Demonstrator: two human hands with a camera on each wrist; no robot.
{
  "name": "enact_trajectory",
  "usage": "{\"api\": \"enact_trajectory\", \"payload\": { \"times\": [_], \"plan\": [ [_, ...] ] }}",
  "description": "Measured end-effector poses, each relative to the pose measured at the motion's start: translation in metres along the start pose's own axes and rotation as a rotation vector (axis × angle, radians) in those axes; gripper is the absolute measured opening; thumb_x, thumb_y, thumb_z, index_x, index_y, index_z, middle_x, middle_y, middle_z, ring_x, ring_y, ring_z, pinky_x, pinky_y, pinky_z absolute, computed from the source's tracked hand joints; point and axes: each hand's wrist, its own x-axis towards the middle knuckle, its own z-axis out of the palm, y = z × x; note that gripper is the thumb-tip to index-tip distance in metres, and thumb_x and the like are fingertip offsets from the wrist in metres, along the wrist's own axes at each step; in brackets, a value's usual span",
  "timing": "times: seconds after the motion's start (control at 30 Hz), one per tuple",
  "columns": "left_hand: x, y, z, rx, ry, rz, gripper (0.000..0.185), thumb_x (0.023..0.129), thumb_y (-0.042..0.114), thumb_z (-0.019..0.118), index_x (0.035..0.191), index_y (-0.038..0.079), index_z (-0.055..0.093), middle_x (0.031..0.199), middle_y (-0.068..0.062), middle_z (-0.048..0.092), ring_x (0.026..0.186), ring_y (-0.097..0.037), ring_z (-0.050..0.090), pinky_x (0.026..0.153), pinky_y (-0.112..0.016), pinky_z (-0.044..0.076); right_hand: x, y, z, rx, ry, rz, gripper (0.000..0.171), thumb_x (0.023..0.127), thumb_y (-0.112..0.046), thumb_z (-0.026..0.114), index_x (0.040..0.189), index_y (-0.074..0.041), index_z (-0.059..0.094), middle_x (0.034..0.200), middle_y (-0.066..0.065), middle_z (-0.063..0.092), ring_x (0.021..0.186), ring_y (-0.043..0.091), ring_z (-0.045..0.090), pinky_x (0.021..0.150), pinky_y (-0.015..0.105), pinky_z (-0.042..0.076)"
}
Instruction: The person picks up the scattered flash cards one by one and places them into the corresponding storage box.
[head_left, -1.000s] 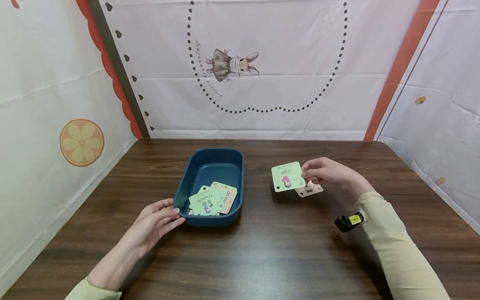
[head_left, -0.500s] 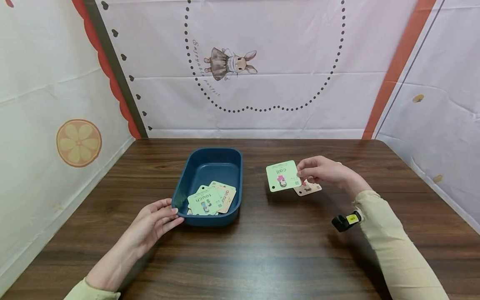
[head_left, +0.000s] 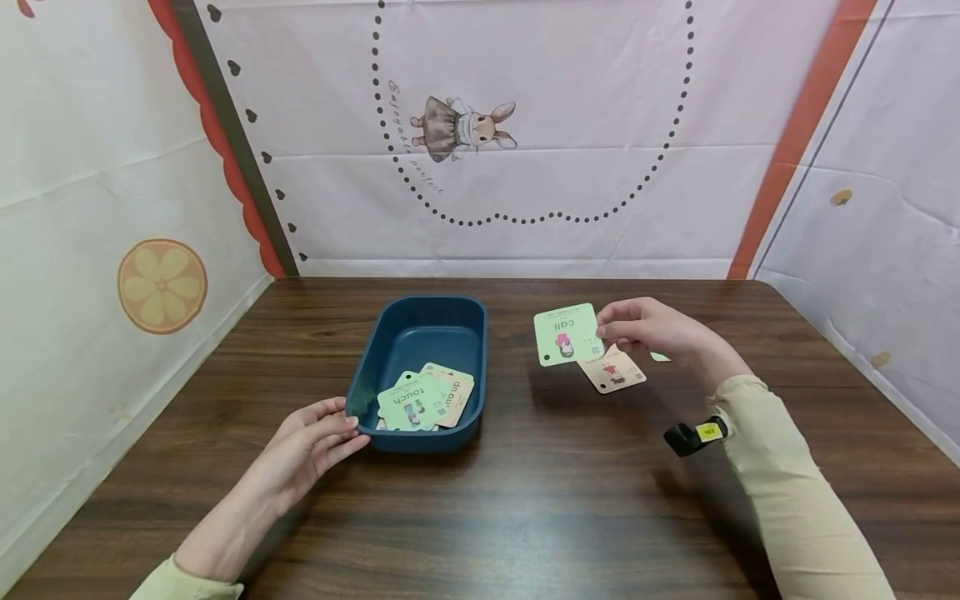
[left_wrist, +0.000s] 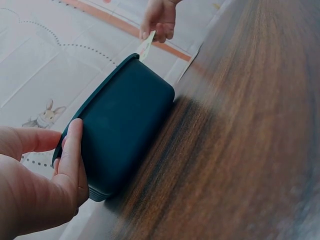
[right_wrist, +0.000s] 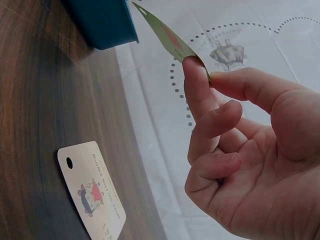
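Above the table (head_left: 570,500), right hand (head_left: 648,329) pinches green "call" card (head_left: 567,333) by its edge, held over a beige card (head_left: 613,371) lying flat. Left hand (head_left: 311,442), fingers straight, rests on near corner of blue tray (head_left: 420,329) with cards inside.

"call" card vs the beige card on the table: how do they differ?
The "call" card is pale green; the beige card is tan. The "call" card is pinched in the right hand, raised off the table; the beige card lies flat on the wood, untouched. Both are square with rounded corners and a small printed figure.
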Motion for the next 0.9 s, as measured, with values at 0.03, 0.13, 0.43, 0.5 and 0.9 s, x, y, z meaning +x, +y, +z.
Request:
{"api": "enact_trajectory", "payload": {
  "times": [0.03, 0.13, 0.43, 0.5, 0.9],
  "plan": [
    [0.0, 0.0, 0.0, -0.001, 0.002, -0.001, 0.042, 0.099, 0.009, 0.055, 0.133, 0.001, 0.031, 0.108, -0.002, 0.059, 0.094, -0.008, 0.063, 0.093, -0.024, 0.059, 0.0, 0.0, 0.0, -0.001, 0.005, 0.001, 0.019, 0.097, -0.014, 0.059, 0.109, 0.001, 0.056, 0.077, -0.007, 0.062, 0.062, 0.003, 0.047, 0.054, 0.016, 0.036],
    [0.0, 0.0, 0.0, -0.002, 0.005, 0.0, 0.043, 0.099, 0.009, 0.056, 0.133, 0.001, 0.031, 0.108, -0.002, 0.059, 0.094, -0.008, 0.063, 0.093, -0.024, 0.059, 0.0, -0.002, -0.001, -0.003, 0.017, 0.0, 0.019, 0.097, -0.015, 0.059, 0.108, 0.0, 0.056, 0.074, -0.008, 0.06, 0.061, 0.003, 0.045, 0.053, 0.017, 0.034],
    [0.0, 0.001, 0.001, 0.008, 0.002, 0.001, 0.043, 0.099, 0.009, 0.056, 0.134, -0.001, 0.032, 0.108, -0.002, 0.06, 0.094, -0.009, 0.064, 0.093, -0.023, 0.059, 0.001, -0.009, -0.004, 0.042, 0.044, -0.058, 0.017, 0.099, -0.016, 0.057, 0.105, 0.0, 0.055, 0.07, -0.006, 0.054, 0.063, 0.005, 0.045, 0.055, 0.019, 0.035],
    [0.0, 0.001, 0.001, 0.009, 0.003, 0.001, 0.044, 0.099, 0.009, 0.056, 0.134, -0.001, 0.032, 0.108, -0.002, 0.06, 0.094, -0.009, 0.064, 0.093, -0.023, 0.059, 0.001, -0.011, -0.005, 0.041, 0.059, -0.063, 0.016, 0.098, -0.016, 0.057, 0.104, -0.001, 0.056, 0.069, -0.007, 0.054, 0.063, 0.004, 0.045, 0.056, 0.019, 0.036],
    [-0.001, 0.001, 0.002, 0.014, 0.012, 0.0, 0.045, 0.099, 0.01, 0.055, 0.135, -0.001, 0.03, 0.108, -0.002, 0.059, 0.094, -0.009, 0.063, 0.092, -0.024, 0.059, 0.004, -0.022, -0.003, 0.072, 0.174, -0.053, 0.013, 0.099, -0.019, 0.057, 0.104, -0.007, 0.056, 0.072, -0.01, 0.055, 0.063, 0.002, 0.046, 0.056, 0.017, 0.038]
  ]
}}
